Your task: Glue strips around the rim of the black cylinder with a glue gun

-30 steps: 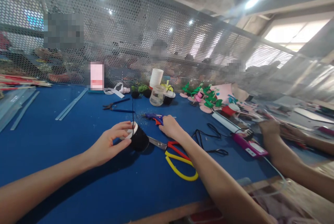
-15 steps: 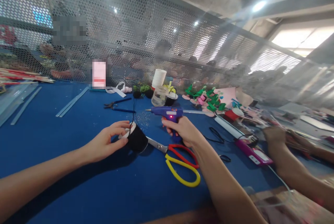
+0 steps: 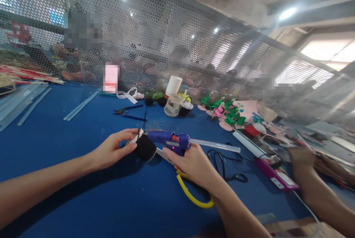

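My left hand [image 3: 115,147] grips the white rim of a small paper cup [image 3: 145,148] wound with black yarn, which lies tilted on its side above the blue table. From its rim a black strand runs back toward a ball of black yarn [image 3: 149,101]. A blue hot glue gun [image 3: 169,140] is in my right hand [image 3: 191,162], its nozzle at the cup's rim; whether it touches, I cannot tell. A clear glue stick [image 3: 215,145] juts from the gun's back. Scissors [image 3: 194,196] with a yellow handle lie under my right hand, partly hidden.
Pliers [image 3: 129,113] lie behind the cup. Stacked white cups [image 3: 173,85] and a clear plastic cup [image 3: 173,105] stand farther back. Green and pink craft flowers [image 3: 226,111], a purple power strip [image 3: 276,174] and a black cord [image 3: 222,162] are on the right, beside another person's arm [image 3: 313,179].
My right hand has brought the glue gun down and left, from above the scissors to the cup's rim. My left hand still holds the cup. The view has shifted slightly.
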A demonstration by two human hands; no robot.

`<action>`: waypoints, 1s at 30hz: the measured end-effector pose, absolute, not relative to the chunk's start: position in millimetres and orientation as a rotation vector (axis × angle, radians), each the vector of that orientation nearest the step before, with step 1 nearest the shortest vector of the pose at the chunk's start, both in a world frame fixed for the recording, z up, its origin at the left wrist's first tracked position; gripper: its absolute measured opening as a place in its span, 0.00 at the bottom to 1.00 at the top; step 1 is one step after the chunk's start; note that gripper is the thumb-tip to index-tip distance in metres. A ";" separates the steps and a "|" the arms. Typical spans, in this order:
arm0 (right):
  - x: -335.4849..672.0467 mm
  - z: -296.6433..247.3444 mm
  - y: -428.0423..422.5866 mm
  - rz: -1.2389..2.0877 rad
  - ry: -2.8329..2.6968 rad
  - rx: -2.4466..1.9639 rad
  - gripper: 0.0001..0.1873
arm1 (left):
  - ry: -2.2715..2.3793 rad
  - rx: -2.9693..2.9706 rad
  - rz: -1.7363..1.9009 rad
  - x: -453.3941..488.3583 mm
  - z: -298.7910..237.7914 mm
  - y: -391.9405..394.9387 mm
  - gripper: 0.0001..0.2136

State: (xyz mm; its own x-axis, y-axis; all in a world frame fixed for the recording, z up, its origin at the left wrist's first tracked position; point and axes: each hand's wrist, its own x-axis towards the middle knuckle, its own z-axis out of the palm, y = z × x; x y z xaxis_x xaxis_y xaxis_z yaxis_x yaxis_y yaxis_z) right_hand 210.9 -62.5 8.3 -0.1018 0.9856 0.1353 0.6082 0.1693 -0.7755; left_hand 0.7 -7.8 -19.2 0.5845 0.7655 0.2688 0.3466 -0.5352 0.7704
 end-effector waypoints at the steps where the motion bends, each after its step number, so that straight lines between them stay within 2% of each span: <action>1: 210.4 8.0 -62.9 0.685 -1.809 -1.514 0.08 | 0.881 2.138 0.792 0.7 -19.3 -7.9 0.10; 7: 208.3 9.0 -68.0 0.483 -1.951 -1.453 0.06 | 0.902 2.151 0.802 0.2 -20.3 -8.2 0.10; 30: 208.2 7.5 -71.7 0.467 -1.986 -1.408 0.08 | 0.920 2.170 0.804 0.7 -21.2 -8.7 0.10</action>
State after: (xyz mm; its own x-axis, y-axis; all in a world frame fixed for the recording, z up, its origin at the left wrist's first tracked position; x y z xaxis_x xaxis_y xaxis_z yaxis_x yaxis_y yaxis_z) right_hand 208.2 -71.7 7.5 -0.2116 0.9299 0.3009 0.6981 0.3593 -0.6193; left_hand 0.7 -8.7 -21.2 0.5679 0.7736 0.2811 0.3823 -0.5504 0.7423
